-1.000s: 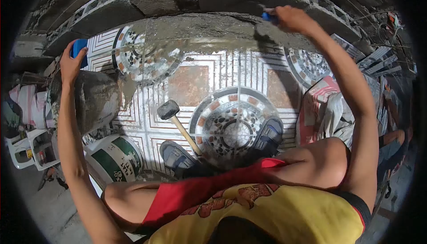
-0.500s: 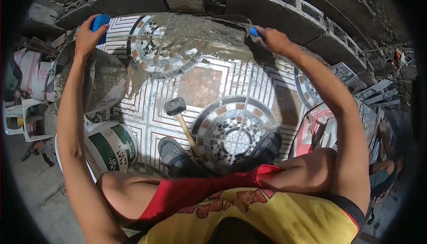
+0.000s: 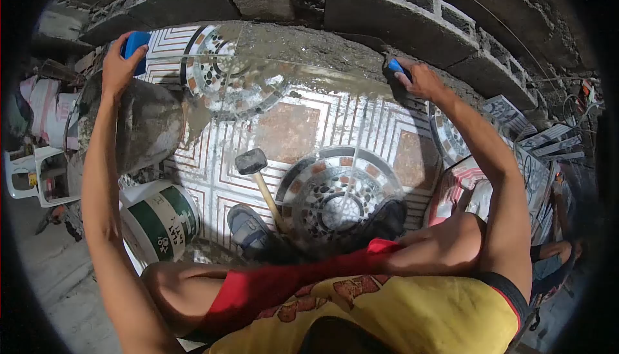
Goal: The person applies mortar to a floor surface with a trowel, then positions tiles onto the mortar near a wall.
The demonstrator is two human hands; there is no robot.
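Observation:
At the far left, my left hand (image 3: pixel 120 69) is closed around a blue block (image 3: pixel 135 44) over the edge of a white striped tile. My right hand (image 3: pixel 422 82) grips a trowel by its blue handle (image 3: pixel 395 66); its blade is hard to see against the dark mortar. Wet mortar (image 3: pixel 303 44) lies in a strip between the laid tiles (image 3: pixel 335 112) and the block wall, and grey smears cover part of the round-patterned tile (image 3: pixel 222 73). A rubber mallet (image 3: pixel 251 160) with a wooden handle rests on the tiles near my left foot.
Along the far side runs a low hollow-block wall (image 3: pixel 393 22). A dark, mortar-stained bucket (image 3: pixel 151 122) lies at the left, near a green and white paint pail (image 3: pixel 161 222) and a white plastic chair (image 3: pixel 48 177). Cut tile pieces (image 3: pixel 548 135) and sacks (image 3: pixel 461 183) are at the right; another person (image 3: pixel 554 260) is partly visible.
My right hand has moved right along the mortar strip with the trowel. The left hand has shifted slightly left and nearer to me, still holding the blue block.

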